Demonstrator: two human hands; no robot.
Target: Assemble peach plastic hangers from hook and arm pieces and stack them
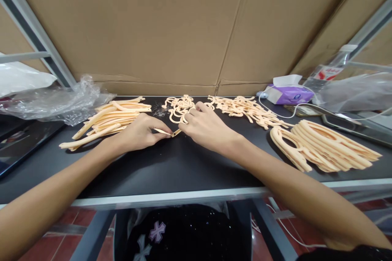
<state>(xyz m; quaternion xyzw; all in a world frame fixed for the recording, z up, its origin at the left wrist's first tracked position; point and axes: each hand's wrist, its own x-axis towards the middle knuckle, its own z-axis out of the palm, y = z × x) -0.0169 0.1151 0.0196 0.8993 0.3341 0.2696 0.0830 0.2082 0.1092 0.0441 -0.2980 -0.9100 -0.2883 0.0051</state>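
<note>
My left hand point(142, 130) pinches a thin cream-coloured strip point(161, 131) between thumb and fingertips. Opposite it, my right hand point(206, 126) has its fingers closed on a small pale piece point(177, 132). The two held parts meet, or nearly meet, in the gap between my hands; the exact joint is too small to make out. To the left lies a pile of long cream strips point(113, 120). Behind my right hand, small curved cream pieces point(180, 106) lie loosely heaped. Further right spreads a pile of wavy, hooked cream pieces point(241, 108).
On the right of the black table point(171, 175) lies a row of larger curved cream parts point(330, 147). Behind it are a purple tissue pack point(290, 94), a white cable and a clear bottle point(332, 69). Crumpled clear plastic point(70, 104) sits at left. Cardboard point(153, 28) walls the back.
</note>
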